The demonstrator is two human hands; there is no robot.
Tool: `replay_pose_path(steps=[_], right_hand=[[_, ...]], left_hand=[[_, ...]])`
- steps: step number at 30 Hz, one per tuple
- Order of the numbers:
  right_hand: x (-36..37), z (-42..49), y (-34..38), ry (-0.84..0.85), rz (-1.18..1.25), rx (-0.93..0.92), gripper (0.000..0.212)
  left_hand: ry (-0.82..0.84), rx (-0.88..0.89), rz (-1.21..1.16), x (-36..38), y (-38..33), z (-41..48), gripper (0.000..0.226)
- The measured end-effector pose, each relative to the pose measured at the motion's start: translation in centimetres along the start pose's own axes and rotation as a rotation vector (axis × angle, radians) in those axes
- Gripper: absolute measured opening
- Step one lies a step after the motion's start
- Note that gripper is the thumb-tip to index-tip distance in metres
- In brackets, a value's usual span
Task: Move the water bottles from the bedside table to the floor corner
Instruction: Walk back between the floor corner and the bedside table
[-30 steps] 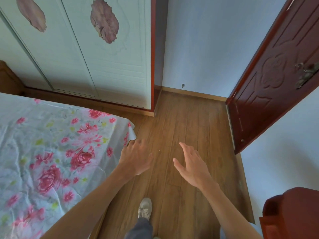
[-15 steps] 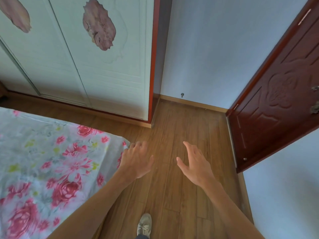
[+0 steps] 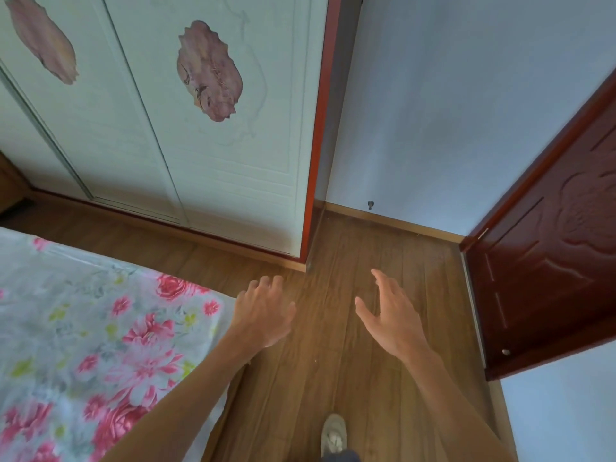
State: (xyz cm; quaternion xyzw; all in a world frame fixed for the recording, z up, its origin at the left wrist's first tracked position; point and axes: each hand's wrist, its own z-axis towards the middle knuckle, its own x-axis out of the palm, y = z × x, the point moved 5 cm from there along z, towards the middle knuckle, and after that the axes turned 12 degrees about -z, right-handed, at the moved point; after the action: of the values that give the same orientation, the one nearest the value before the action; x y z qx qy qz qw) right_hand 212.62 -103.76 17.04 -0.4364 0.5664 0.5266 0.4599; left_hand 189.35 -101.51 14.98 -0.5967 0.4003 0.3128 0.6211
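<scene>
Looking at this one, both hands were out front and holding nothing: left hand (image 3: pixel 263 315) with fingers loosely curled, right hand (image 3: pixel 390 315) flat and spread, thumb out. No bottles anywhere in shot and no counter either, so I couldn't say which way they lay. The floor corner (image 3: pixel 333 225) sat straight ahead, about midway between the two hands, where the pale panelled wardrobe (image 3: pixel 216 161) met the plain wall. The smooth wood-plank floor (image 3: pixel 333 361) ran between a rumpled floral bed (image 3: pixel 83 328) on the left and a dark carved door (image 3: pixel 550 278) on the right.
</scene>
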Motion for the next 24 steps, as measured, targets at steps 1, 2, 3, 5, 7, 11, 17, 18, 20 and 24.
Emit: replay_pose_path(steps=[1, 2, 3, 5, 7, 11, 17, 18, 20, 24], right_hand=[[0.0, 1.0, 0.0, -0.004, 0.003, -0.001, 0.07], [0.0, 2.0, 0.0, 0.0, 0.007, -0.005, 0.069], [0.0, 3.1, 0.1, 0.004, 0.013, -0.011, 0.069], [0.1, 5.4, 0.3, 0.009, 0.016, -0.027, 0.069], [0.2, 7.8, 0.4, 0.016, 0.013, -0.041, 0.069], [0.5, 13.2, 0.6, 0.044, 0.03, -0.103, 0.071], [0.1, 21.9, 0.2, 0.072, 0.022, -0.17, 0.07], [0.1, 23.3, 0.1, 0.08, 0.017, -0.186, 0.07], [0.2, 25.8, 0.1, 0.102, 0.006, -0.221, 0.071], [0.3, 30.3, 1.2, 0.134, -0.032, -0.311, 0.071]], left_hand=[[0.001, -0.012, 0.01, 0.0, 0.1, 0.9, 0.051], [0.002, -0.023, 0.02, -0.1, 0.1, 1.7, 0.052], [0.0, -0.034, 0.031, -0.2, 0.1, 2.7, 0.054], [-0.01, -0.054, 0.041, -0.5, 0.1, 4.7, 0.056], [-0.016, -0.063, 0.039, -0.7, 0.0, 6.8, 0.056], [-0.039, -0.067, 0.039, -0.8, -0.1, 11.3, 0.057], [-0.05, -0.096, 0.05, -0.3, -0.2, 18.8, 0.06], [-0.055, -0.103, 0.047, -0.4, -0.3, 19.9, 0.06], [-0.074, -0.121, 0.042, -0.6, -0.4, 22.1, 0.06], [-0.105, -0.153, 0.051, -1.1, -0.1, 25.4, 0.06]])
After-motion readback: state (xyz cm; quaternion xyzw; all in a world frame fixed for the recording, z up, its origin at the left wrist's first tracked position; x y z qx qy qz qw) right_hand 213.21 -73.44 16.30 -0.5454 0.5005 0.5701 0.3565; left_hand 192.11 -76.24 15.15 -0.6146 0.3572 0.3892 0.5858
